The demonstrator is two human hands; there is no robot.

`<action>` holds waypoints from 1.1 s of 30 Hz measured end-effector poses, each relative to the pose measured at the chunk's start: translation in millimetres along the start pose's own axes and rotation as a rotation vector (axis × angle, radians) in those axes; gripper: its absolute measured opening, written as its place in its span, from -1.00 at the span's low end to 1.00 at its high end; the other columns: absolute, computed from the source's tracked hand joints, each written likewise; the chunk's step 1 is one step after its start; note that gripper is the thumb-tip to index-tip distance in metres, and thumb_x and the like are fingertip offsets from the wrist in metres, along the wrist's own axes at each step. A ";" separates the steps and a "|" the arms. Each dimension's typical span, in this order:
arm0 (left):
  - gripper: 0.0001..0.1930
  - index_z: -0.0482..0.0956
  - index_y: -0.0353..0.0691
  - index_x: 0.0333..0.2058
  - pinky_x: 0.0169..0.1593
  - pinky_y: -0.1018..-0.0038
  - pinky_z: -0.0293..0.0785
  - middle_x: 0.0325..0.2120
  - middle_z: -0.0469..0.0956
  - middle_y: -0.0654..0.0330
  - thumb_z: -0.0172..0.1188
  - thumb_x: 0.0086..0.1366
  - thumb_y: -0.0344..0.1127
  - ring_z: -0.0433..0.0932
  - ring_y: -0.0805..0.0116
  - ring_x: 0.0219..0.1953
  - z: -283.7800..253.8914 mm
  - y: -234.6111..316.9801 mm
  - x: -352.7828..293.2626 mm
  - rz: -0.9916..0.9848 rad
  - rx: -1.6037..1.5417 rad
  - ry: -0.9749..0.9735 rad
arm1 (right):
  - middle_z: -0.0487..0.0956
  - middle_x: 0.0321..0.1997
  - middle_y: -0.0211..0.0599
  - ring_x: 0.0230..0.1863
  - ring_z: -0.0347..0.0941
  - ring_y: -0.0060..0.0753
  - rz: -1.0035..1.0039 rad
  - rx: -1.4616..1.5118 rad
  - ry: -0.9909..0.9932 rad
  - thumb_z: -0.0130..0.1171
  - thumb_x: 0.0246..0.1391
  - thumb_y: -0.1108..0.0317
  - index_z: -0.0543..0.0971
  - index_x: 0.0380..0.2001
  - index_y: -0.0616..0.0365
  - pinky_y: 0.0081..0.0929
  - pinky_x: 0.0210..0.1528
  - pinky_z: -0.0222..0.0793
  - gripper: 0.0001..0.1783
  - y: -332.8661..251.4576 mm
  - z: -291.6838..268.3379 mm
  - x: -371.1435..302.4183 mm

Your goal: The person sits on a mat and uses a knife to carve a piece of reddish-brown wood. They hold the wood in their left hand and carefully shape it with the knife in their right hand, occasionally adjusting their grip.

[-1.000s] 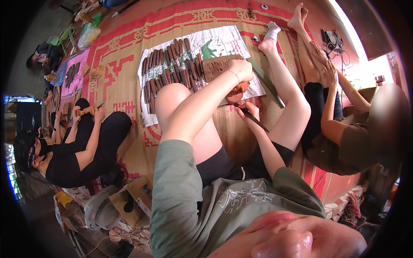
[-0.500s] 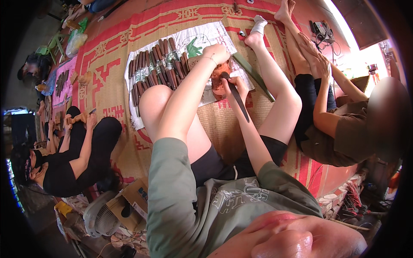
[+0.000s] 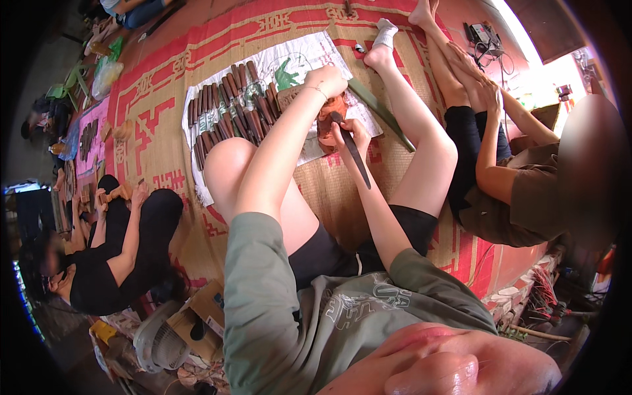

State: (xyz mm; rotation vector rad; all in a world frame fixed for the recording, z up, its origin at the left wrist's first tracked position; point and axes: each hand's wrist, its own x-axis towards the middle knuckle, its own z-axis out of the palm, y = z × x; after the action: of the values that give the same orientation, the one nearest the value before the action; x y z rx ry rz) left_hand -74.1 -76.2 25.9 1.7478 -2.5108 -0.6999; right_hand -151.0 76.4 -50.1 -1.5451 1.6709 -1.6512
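Note:
A reddish-brown carved wooden piece [image 3: 326, 137] lies on the white cloth between my legs. My left hand [image 3: 327, 80] is closed at its far side, fingers curled down; what they grip is hidden behind the hand. At the near side, my right hand [image 3: 355, 134] is closed around a dark, tapered tool [image 3: 356, 157]. The tool's rounded end is over the wood and its narrow end points back toward me. Left of my left forearm, several wooden-handled carving tools [image 3: 227, 108] lie in rows on the cloth [image 3: 205, 187].
A patterned red and tan mat [image 3: 155, 122] spreads beneath. A long green strip [image 3: 382, 114] lies right of the cloth. One person [image 3: 105, 253] sits at left holding a wooden piece; another [image 3: 520, 178] sits close at right. A fan [image 3: 158, 339] and cardboard box [image 3: 197, 319] stand behind left.
The view has shifted slightly, so the mat and cloth appear farther left. Both my hands keep their places at the carved wood, the dark tool still in the right.

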 end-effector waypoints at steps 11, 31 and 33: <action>-0.63 0.59 -0.26 -0.30 -0.08 0.25 0.43 -0.26 0.54 -0.09 -0.10 0.08 -0.18 0.53 0.01 -0.17 1.1 11.9 -5.5 0.034 -0.030 -0.070 | 0.43 -0.65 -0.15 -0.64 0.35 -0.30 -0.053 -0.014 -0.080 0.31 -0.21 0.47 0.36 -0.66 0.26 -0.47 -0.54 0.28 -0.73 2.8 -21.4 8.2; -0.63 0.57 -0.32 -0.29 -0.05 0.24 0.43 -0.25 0.53 -0.13 -0.11 0.09 -0.22 0.52 0.00 -0.15 4.7 20.1 -25.0 0.044 0.004 -0.047 | 0.47 -0.62 -0.18 -0.60 0.39 -0.41 -0.090 0.038 -0.073 0.29 -0.19 0.51 0.35 -0.66 0.28 -0.53 -0.50 0.31 -0.73 7.3 -26.3 -2.0; -0.63 0.58 -0.32 -0.28 -0.06 0.25 0.43 -0.26 0.54 -0.13 -0.09 0.07 -0.22 0.53 0.01 -0.15 3.1 23.6 -25.6 0.036 -0.003 -0.051 | 0.49 -0.61 -0.20 -0.60 0.39 -0.47 -0.085 0.035 -0.104 0.29 -0.18 0.53 0.36 -0.66 0.28 -0.56 -0.49 0.30 -0.74 4.8 -31.3 2.2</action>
State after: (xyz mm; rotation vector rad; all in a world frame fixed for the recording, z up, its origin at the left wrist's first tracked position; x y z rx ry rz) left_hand -86.2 -45.8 37.9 1.7003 -2.5660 -0.7550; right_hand -179.6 89.0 -44.6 -1.6757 1.5351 -1.6030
